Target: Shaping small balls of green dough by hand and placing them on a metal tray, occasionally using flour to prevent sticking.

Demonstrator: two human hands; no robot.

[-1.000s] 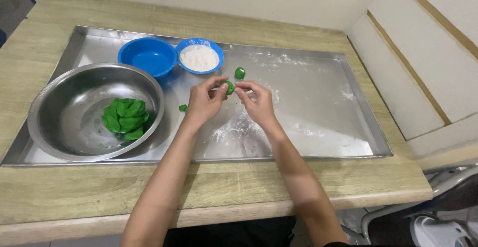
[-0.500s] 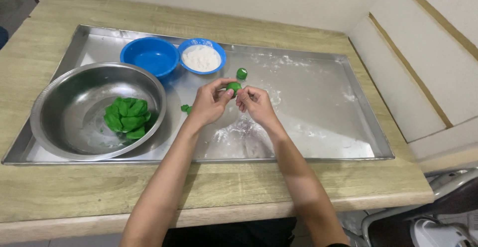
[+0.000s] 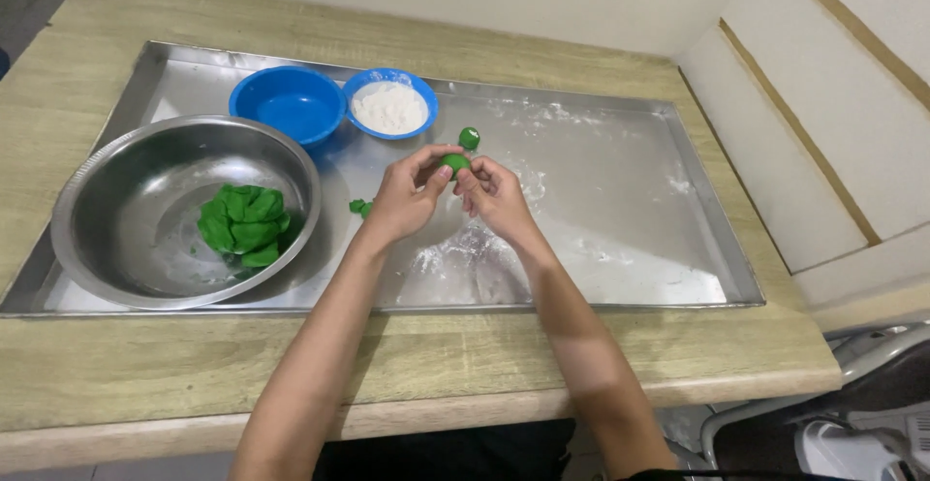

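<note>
**Both hands pinched one green dough ball over tray centre**

Tray (image 3: pixel 620 278) had bare floured room from 3 to 5 o'clock of the hands; its near rim lay close at 6. Counted: two blue bowls (image 3: pixel 288 103), one steel bowl (image 3: pixel 116 200), one dough lump (image 3: pixel 242 224), one finished ball (image 3: pixel 469 138) at 12, scraps (image 3: pixel 359 207) at 9. Left hand (image 3: pixel 402 198) and right hand (image 3: pixel 496 195) touched, fingertips curled and closed on the dough ball (image 3: pixel 455 162).

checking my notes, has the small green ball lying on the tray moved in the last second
No. The small green ball sits in the same spot just right of the flour bowl.
</note>
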